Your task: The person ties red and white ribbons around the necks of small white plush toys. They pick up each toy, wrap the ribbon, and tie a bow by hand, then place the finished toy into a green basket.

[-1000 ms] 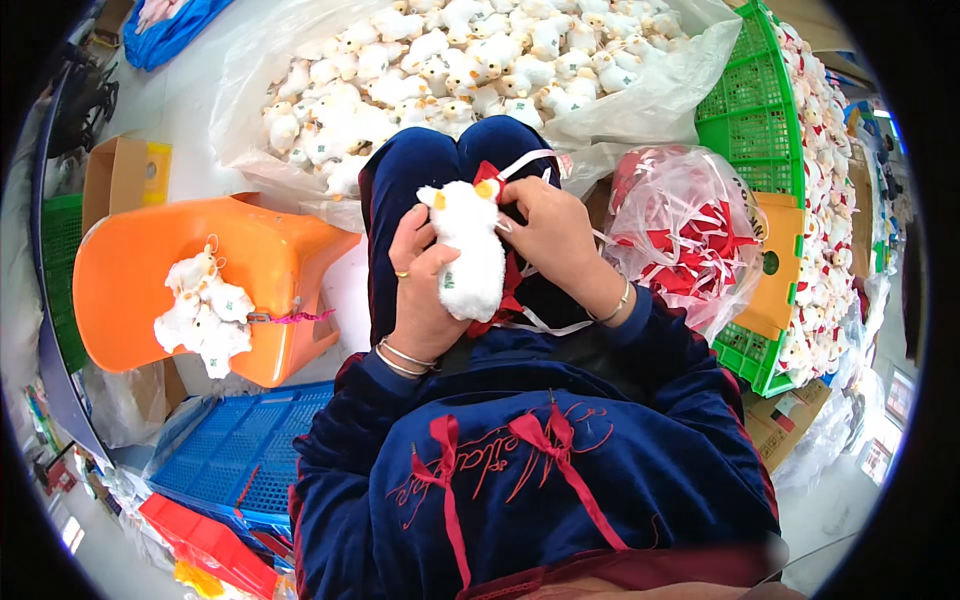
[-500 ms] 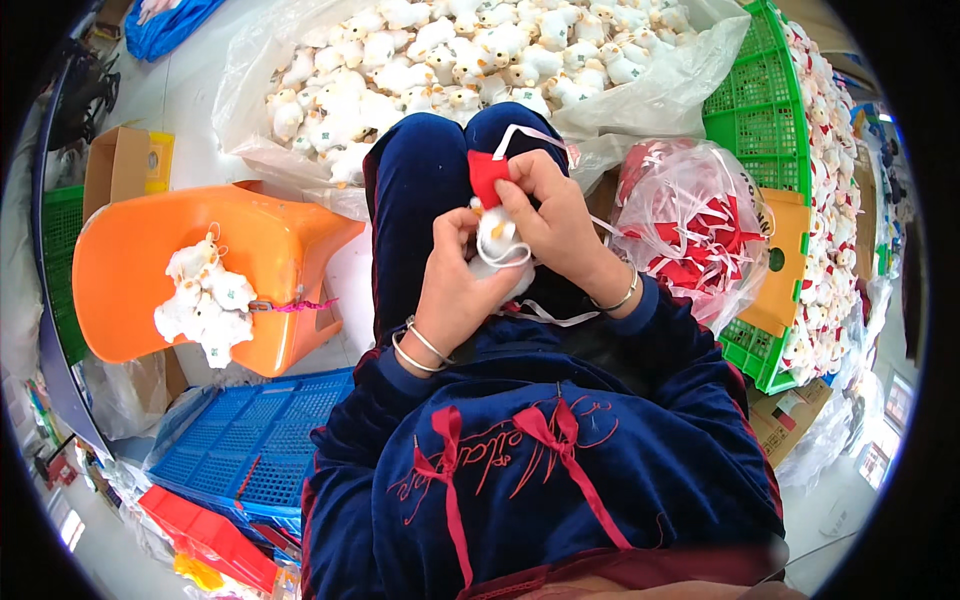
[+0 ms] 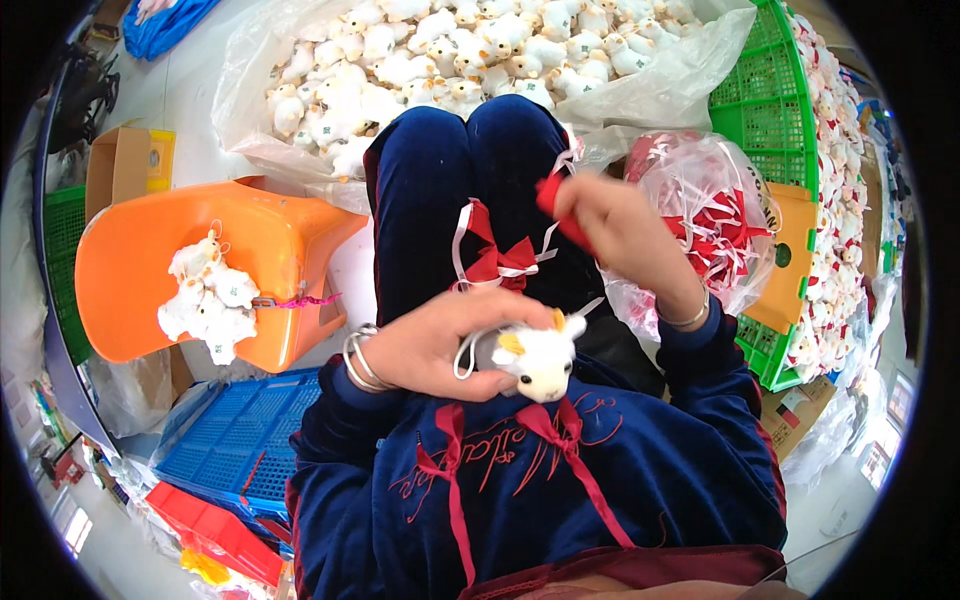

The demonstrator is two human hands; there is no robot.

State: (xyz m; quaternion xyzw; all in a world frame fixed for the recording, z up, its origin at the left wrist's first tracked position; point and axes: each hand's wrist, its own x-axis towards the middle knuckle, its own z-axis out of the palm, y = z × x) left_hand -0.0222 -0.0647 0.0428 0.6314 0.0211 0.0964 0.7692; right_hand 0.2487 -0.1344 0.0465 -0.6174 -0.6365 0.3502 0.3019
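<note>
My left hand [image 3: 435,345] is closed round a small white plush animal [image 3: 545,362] with yellow horns and dark eyes, held low over my lap. A thin white cord loop [image 3: 465,355] hangs from the toy beside my fingers. To the right, my right hand [image 3: 622,228] is smeared by motion, with a red cloth piece [image 3: 558,205] at its fingertips and white ribbon trailing from it. More red cloth pieces [image 3: 490,255] with white ribbons lie on my thighs, just beyond my left hand.
A large clear bag [image 3: 250,130] of white plush animals lies beyond my knees. At right are a plastic bag [image 3: 650,185] of red ribboned pieces and a green crate [image 3: 760,110]. An orange chair [image 3: 120,270] on the left bears several plush toys [image 3: 210,300]; a blue crate [image 3: 225,420] sits nearer.
My hands have parted. The left brought the plush toy nearer my body, its face now showing; the right moved right with red cloth. Red pieces on my lap are now uncovered.
</note>
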